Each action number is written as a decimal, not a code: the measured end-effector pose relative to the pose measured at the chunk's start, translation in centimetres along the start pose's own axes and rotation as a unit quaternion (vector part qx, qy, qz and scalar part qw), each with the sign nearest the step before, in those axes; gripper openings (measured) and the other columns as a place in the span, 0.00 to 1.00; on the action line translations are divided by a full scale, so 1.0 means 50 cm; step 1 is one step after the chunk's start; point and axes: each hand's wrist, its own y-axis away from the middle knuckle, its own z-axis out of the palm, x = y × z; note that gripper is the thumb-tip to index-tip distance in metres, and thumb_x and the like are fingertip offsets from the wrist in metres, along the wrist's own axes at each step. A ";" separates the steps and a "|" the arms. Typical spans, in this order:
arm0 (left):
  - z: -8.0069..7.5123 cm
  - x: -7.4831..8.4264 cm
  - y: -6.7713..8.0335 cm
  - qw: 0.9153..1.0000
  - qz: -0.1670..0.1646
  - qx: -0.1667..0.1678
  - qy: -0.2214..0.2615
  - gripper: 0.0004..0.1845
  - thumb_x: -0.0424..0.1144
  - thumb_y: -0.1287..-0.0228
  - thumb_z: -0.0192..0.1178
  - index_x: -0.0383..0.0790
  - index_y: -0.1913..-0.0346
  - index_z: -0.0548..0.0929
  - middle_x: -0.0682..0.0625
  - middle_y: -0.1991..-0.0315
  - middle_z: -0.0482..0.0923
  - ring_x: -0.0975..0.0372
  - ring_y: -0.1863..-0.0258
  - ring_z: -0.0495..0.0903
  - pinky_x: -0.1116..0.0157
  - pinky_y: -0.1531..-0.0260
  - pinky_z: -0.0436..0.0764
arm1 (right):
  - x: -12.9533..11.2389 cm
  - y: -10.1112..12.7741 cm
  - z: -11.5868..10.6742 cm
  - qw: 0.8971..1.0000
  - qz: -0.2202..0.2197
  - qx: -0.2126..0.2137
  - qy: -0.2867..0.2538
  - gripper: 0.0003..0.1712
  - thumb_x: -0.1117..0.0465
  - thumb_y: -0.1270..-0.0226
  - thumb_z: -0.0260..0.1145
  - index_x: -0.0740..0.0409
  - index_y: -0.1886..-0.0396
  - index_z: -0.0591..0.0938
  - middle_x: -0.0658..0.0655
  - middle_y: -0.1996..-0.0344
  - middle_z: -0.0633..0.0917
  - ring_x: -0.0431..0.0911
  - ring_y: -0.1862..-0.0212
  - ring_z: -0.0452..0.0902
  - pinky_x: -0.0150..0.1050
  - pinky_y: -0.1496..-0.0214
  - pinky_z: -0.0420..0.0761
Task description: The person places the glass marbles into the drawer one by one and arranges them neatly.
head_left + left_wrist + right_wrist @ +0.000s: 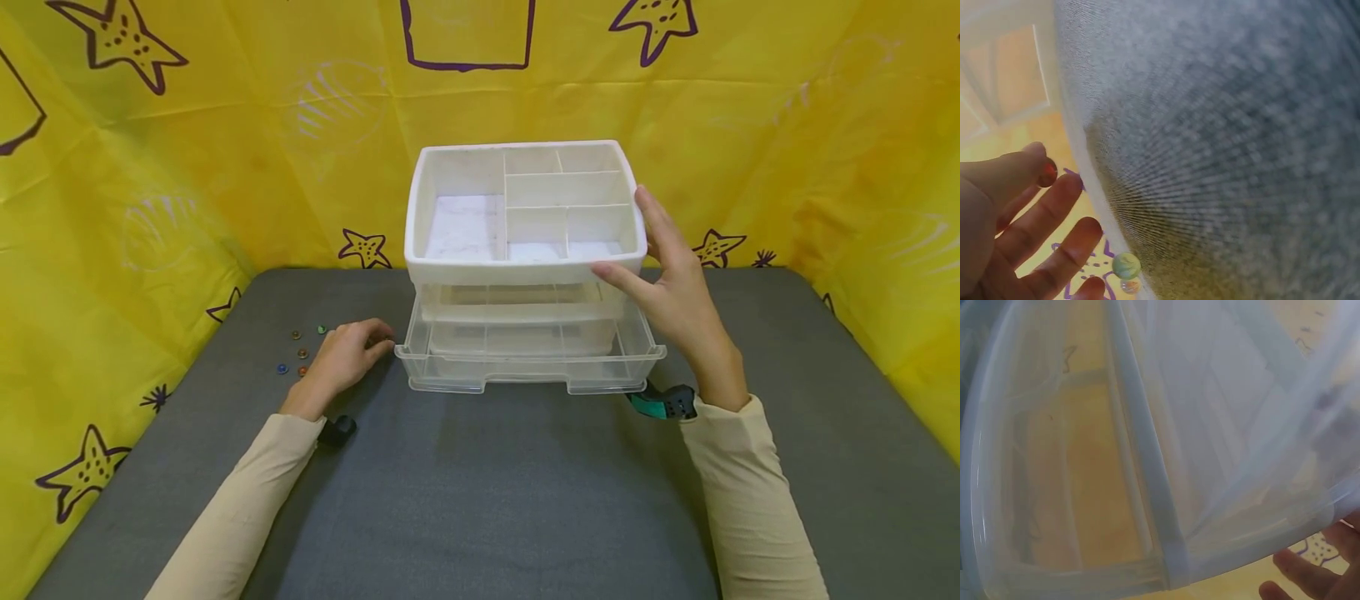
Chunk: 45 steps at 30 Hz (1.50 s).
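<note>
A grey surface (480, 500) carries one clear plastic drawer unit (525, 267), its divided top tray open upward and its bottom drawer (528, 362) pulled partly out. The right hand (675, 287) stands upright against the unit's right front corner, fingers straight, thumb on the tray rim. The left hand (341, 358) rests on the surface left of the drawer, fingers curled, pinching one red marble (1048, 172). About five marbles (300, 354) lie just beside it.

head: high, forward-down | wrists: close-up | shared with right: organizer (525, 250) (1147, 487)
</note>
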 end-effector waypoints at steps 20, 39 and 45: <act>-0.057 0.060 0.012 0.994 0.014 0.079 0.076 0.10 0.36 0.31 0.63 0.36 0.52 0.85 0.42 0.61 0.87 0.51 0.63 0.85 0.53 0.60 0.82 | 0.006 -0.009 0.010 0.996 -0.007 -0.008 -0.093 0.53 0.68 0.40 0.72 0.42 0.21 0.54 0.55 0.26 0.64 0.46 0.45 0.76 0.24 0.54 0.81; -0.089 0.107 0.025 0.985 0.068 0.140 0.071 0.08 0.35 0.34 0.65 0.37 0.55 0.86 0.45 0.65 0.86 0.55 0.67 0.83 0.59 0.67 0.77 | 0.009 -0.013 0.008 0.987 -0.006 -0.032 -0.157 0.56 0.71 0.40 0.70 0.39 0.20 0.51 0.58 0.30 0.66 0.50 0.45 0.69 0.26 0.52 0.81; -0.110 0.123 0.033 0.978 0.085 0.173 0.073 0.08 0.33 0.36 0.66 0.37 0.55 0.87 0.45 0.65 0.86 0.57 0.66 0.82 0.63 0.66 0.76 | 0.008 -0.014 0.009 0.988 -0.004 -0.037 -0.149 0.55 0.70 0.38 0.69 0.38 0.20 0.50 0.56 0.30 0.66 0.51 0.45 0.69 0.27 0.51 0.81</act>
